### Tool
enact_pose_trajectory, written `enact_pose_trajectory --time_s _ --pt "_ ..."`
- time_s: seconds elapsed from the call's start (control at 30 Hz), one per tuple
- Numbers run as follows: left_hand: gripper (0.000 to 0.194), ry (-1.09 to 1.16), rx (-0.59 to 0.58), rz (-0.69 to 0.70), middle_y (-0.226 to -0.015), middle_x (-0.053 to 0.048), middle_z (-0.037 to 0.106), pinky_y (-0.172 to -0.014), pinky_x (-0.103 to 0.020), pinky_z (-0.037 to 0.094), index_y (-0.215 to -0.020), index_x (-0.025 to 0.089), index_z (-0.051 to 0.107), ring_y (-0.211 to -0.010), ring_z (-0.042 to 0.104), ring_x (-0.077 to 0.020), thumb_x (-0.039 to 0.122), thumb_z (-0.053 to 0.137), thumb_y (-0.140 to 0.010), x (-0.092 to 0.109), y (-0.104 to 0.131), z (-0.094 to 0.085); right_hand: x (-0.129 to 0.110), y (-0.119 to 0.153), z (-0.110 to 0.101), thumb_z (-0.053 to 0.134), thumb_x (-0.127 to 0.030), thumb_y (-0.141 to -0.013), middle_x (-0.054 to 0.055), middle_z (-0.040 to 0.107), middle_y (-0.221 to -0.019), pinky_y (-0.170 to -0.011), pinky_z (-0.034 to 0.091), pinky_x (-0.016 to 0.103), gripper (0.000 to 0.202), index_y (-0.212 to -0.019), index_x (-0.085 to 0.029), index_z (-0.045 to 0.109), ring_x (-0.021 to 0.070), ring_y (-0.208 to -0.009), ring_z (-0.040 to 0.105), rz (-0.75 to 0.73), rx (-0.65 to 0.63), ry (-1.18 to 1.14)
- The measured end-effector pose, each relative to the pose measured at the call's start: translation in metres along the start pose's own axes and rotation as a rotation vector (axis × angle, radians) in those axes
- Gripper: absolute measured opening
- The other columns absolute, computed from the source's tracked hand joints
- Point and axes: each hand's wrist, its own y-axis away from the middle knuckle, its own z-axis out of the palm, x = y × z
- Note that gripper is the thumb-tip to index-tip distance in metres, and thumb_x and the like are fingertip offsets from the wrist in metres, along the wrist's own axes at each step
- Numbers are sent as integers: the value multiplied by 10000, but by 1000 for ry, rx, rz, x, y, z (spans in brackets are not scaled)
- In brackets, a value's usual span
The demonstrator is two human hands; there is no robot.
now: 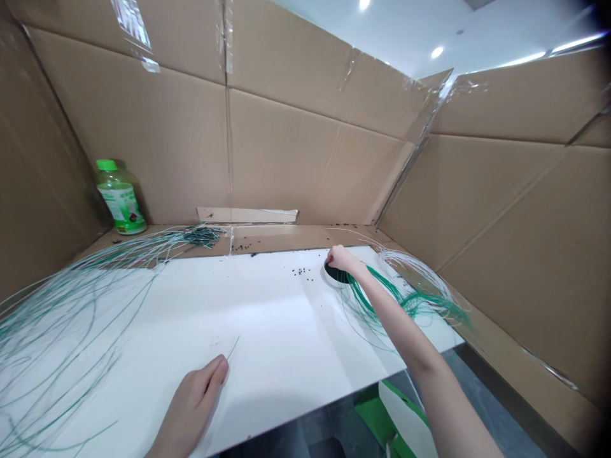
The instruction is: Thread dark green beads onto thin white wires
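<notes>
My left hand (195, 395) is closed low over the white tabletop (267, 318), pinching a thin strand (233, 347) whose end sticks up past the thumb. Farther off on the right, my right hand (342, 259) reaches to a small round black dish (340, 275). Its fingers are bunched at the dish's left rim, and whatever they hold is hidden. Green strands (382, 289) lie beside the dish and partly under my right forearm. Tiny black pieces (301, 272) are scattered on the tabletop left of the dish.
A bundle of green and white strands (95, 280) with dark ends (203, 235) spreads over the left side. A green-capped bottle (120, 198) stands at the back left. White strands (420, 264) lie at the right. Cardboard walls (296, 152) enclose the table.
</notes>
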Motion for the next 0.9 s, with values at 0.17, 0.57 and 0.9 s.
enact_pose_trajectory --time_s 0.17,0.57,0.9 --pt "440 -11 -21 -15 -589 22 388 -589 -235 320 -636 193 321 -591 422 -132 531 235 -905 1 0 -1 -15 -1 -2 526 -335 -898 75 591 -1099 -841 506 369 268 -1079 -145 577 172 -969 589 -75 88 -32" --pt "443 10 -34 -40 -595 24 371 -591 -237 306 -636 190 300 -596 409 -126 535 224 -902 6 0 -1 -48 -17 29 531 -331 -896 72 593 -1093 -820 515 357 267 -1083 -147 576 165 -943 595 -177 12 -68" --pt "441 -9 -8 -8 -583 18 416 -581 -230 320 -628 189 347 -583 425 -130 525 250 -897 1 -1 -1 -35 -14 13 528 -328 -897 77 585 -1117 -844 506 373 270 -1093 -147 573 174 -977 586 -125 31 -63"
